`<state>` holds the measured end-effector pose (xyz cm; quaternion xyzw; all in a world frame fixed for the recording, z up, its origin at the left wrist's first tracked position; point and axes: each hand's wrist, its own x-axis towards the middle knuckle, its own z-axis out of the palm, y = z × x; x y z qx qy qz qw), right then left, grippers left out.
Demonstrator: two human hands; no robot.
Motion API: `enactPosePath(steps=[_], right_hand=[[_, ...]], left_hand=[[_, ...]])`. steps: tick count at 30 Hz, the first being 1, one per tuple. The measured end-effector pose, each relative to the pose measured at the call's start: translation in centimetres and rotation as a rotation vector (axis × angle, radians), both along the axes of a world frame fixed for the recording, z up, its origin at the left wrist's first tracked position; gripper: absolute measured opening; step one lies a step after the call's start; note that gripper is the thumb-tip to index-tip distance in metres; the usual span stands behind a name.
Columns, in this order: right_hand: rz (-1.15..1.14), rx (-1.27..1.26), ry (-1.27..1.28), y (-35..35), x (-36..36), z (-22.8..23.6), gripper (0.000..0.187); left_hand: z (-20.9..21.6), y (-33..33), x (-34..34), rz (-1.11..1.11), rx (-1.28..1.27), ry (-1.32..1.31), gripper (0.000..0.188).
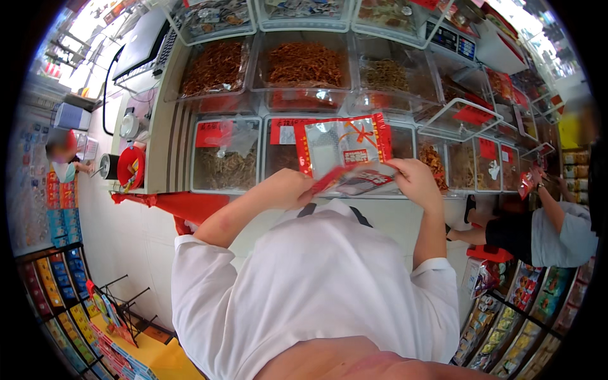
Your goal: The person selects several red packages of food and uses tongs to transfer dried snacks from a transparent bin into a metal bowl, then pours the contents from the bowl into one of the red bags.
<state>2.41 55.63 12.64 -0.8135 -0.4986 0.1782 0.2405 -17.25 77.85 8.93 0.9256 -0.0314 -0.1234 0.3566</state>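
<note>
Between my two hands is a red plastic food bag (345,140) with a silvery clear window and a red bow print. It is held over the front row of bins, its near panel pulled toward me so the mouth seems to gape. My left hand (288,188) is closed on the bag's near left corner. The fingers of my right hand (416,180) pinch its near right edge. Whether anything lies inside the bag cannot be seen. Just beneath it are lidded clear bins, one with a red label (214,134) and pale dried strips.
Farther back stand bins of reddish shredded snacks (304,63). A scale (451,41) sits at the back right. On the left counter are a red basket (131,168) and a laptop (142,44). At right another person (560,228) holds a red packet; one more person (63,161) is far left.
</note>
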Motion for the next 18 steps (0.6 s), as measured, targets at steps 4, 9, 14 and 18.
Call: enactPosePath(steps=[4,9,14,18], right_hand=[[-0.122,0.310,-0.502,2.7,-0.1,-0.6,0.033],[-0.220,0.508,0.135,1.3,-4.4,1.8,0.047],[-0.389,0.393,0.159,-2.3,-7.4,2.7,0.042],[-0.284,0.318,0.348,-7.5,-7.2,2.4,0.040]], left_hand=[[0.4,0.4,1.2,0.119,-0.345,-0.049,0.011],[1.2,-2.6,6.3,0.379,-1.111,0.090,0.017],[2.5,-8.0,10.0,0.178,-0.810,-0.234,0.016],[1.8,-9.6,10.5,-0.258,-0.425,-0.217,0.017]])
